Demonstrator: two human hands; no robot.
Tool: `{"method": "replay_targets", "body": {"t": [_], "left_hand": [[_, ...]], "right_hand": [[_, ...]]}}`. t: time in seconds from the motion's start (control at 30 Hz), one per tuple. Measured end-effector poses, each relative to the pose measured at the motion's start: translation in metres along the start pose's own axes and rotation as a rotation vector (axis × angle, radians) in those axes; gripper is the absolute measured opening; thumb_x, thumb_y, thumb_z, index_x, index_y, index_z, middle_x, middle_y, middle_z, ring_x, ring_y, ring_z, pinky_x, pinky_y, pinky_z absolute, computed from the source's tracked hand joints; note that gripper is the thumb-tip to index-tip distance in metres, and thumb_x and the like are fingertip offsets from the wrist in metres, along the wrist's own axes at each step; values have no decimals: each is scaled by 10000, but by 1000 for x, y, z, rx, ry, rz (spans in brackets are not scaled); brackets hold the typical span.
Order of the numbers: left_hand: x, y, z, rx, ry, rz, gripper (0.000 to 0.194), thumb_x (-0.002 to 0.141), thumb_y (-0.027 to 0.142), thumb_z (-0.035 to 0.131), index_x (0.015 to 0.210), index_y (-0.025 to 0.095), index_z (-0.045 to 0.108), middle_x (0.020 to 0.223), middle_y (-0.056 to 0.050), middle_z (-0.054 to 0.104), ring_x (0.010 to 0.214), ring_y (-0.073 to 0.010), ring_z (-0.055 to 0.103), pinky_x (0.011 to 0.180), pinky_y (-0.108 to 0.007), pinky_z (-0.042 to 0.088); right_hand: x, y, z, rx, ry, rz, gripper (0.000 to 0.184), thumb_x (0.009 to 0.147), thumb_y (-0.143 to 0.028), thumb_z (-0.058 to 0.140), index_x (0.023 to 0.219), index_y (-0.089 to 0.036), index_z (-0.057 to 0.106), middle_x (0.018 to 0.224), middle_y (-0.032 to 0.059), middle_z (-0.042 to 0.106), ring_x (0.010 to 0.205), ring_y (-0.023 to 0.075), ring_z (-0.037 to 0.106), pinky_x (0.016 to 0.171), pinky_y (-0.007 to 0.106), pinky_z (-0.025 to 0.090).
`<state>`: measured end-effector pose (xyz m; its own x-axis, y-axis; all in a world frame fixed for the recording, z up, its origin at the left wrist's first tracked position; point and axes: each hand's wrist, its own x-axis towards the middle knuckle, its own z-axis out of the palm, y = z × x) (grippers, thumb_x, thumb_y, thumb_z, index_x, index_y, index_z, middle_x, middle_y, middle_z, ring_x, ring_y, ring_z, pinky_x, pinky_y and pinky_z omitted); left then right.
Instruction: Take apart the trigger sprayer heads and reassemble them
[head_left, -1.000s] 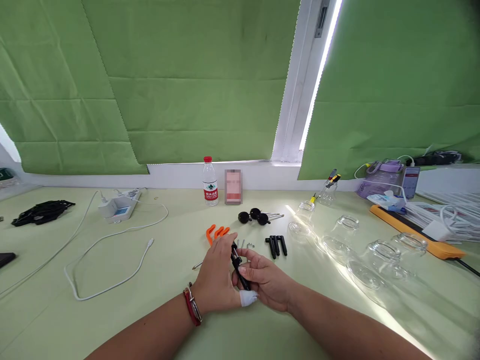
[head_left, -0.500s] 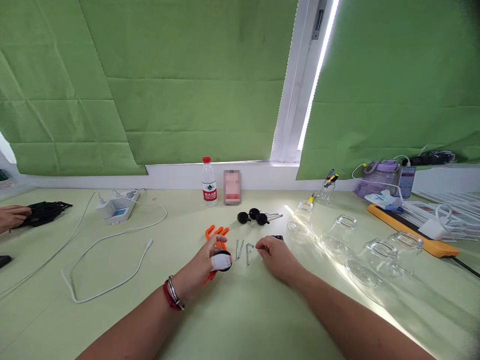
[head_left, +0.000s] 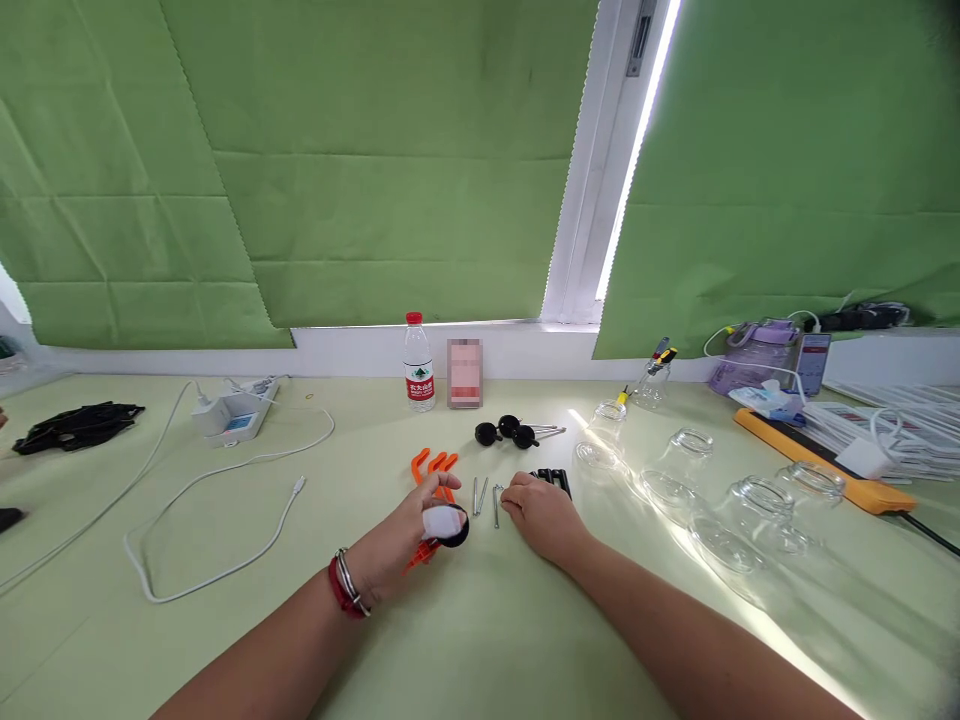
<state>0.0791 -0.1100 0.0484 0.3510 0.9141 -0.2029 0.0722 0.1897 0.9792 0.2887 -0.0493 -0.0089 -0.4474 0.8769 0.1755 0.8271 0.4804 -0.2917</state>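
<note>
My left hand (head_left: 420,525), its thumb wrapped in white, is closed around a black round piece (head_left: 460,530). Orange plastic parts (head_left: 427,463) lie behind and beneath that hand; I cannot tell whether it grips any of them. Fingers bent together, my right hand (head_left: 536,510) rests on the table beside a long metal bolt (head_left: 496,507). Its fingertips cover the spot where small metal bits lay, so what they pinch is hidden. Two more metal rods (head_left: 480,496) lie between the hands. Past my right knuckles shows a black slotted part (head_left: 553,480).
Several black round pieces with metal rods (head_left: 508,430) lie farther back. Behind them stand a water bottle (head_left: 419,365) and a phone-like panel (head_left: 465,373). Clear glass jars (head_left: 757,510) occupy the right. White cable (head_left: 225,590), power strip (head_left: 244,415) and black bundle (head_left: 79,427) lie left.
My right hand has shifted slightly left and down over the small metal bits, uncovering more of the black slotted part. My left hand barely moves. Another person's hand has withdrawn at far left.
</note>
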Motion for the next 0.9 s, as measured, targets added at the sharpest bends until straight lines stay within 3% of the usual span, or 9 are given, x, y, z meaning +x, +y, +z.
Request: {"method": "replay_targets", "body": {"t": [0.13, 0.27, 0.4, 0.6, 0.67, 0.73, 0.8, 0.9], "left_hand": [[-2, 0, 8, 302, 19, 128, 648, 614, 294, 701, 1154, 231, 350, 893, -17, 511, 799, -185, 508, 724, -332, 425], [-2, -7, 11, 573, 97, 274, 811, 565, 352, 758, 1233, 223, 315, 1010, -60, 528, 905, -234, 521, 821, -395, 433], [0, -14, 8, 708, 157, 356, 886, 542, 436, 770, 1274, 223, 318, 1199, -116, 487, 1070, -301, 491, 906, -451, 407], [2, -19, 6, 778, 167, 379, 946, 546, 480, 762, 1322, 212, 292, 1314, -148, 424, 1168, -340, 444, 951, -487, 388], [2, -20, 6, 783, 172, 385, 960, 545, 486, 761, 1332, 207, 287, 1320, -150, 423, 1170, -338, 446, 951, -484, 394], [2, -21, 6, 786, 172, 385, 969, 539, 492, 761, 1335, 202, 291, 1310, -153, 434, 1165, -341, 452, 946, -487, 399], [2, -21, 7, 795, 168, 385, 978, 532, 498, 761, 1336, 194, 293, 1296, -158, 447, 1161, -346, 454, 942, -492, 401], [1, -22, 7, 806, 159, 399, 981, 525, 498, 763, 1332, 198, 295, 1260, -150, 475, 1127, -333, 480, 920, -472, 419]], "right_hand": [[1, 1, 0, 2, 9, 13, 201, 833, -154, 464, 762, -183, 651, 853, 31, 615, 764, 141, 581, 622, 231, 333], [1, 3, 2, 21, 19, 28, 136, 782, -131, 494, 735, -169, 616, 815, 34, 608, 716, 140, 563, 615, 234, 336], [1, 4, 2, 61, 34, 24, 134, 763, -105, 485, 705, -165, 590, 783, 38, 602, 693, 142, 551, 612, 239, 343], [-4, 1, -10, 153, 86, 3, 151, 787, -100, 435, 739, -171, 558, 737, 25, 588, 652, 130, 523, 592, 237, 364], [-8, -2, -13, 303, 93, -4, 136, 805, -130, 432, 785, -179, 557, 674, -1, 565, 607, 119, 508, 559, 227, 372], [-13, -5, -15, 608, 56, 10, 109, 815, -192, 465, 832, -183, 572, 637, -18, 553, 563, 111, 506, 529, 224, 391], [-18, -10, -16, 940, -33, 31, 131, 810, -258, 519, 868, -177, 604, 624, -19, 568, 542, 108, 522, 535, 238, 427], [-23, -16, -17, 1184, -174, 38, 196, 776, -323, 604, 872, -157, 645, 596, -6, 606, 533, 112, 550, 573, 270, 462]]}}
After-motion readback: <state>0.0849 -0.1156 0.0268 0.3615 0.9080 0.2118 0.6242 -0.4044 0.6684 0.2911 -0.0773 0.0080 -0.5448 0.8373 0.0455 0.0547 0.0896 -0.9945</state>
